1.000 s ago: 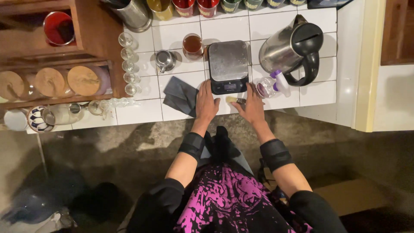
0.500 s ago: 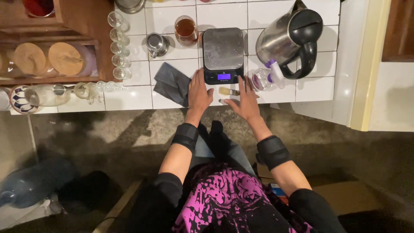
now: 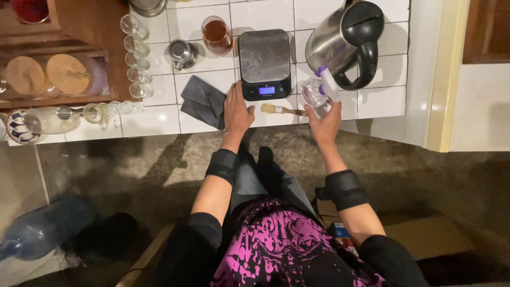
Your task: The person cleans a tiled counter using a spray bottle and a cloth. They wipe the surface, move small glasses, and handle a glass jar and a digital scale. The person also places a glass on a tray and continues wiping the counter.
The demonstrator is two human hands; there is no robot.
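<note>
Brush (image 3: 280, 110) between hands, perhaps touching neither.

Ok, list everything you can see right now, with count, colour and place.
scale: one, dark steel, counter centre
kettle: one, steel and black, right of scale
spray bottle: one, clear with purple top, below kettle
brush: one, wooden, in front of scale
cloth: one, grey, left of scale
tea glass: one, amber, top centre
small glasses: several, clear, row at left
water jug: one, blue, floor
left hand: flat on counter, touching cloth
right hand: at spray bottle
</note>
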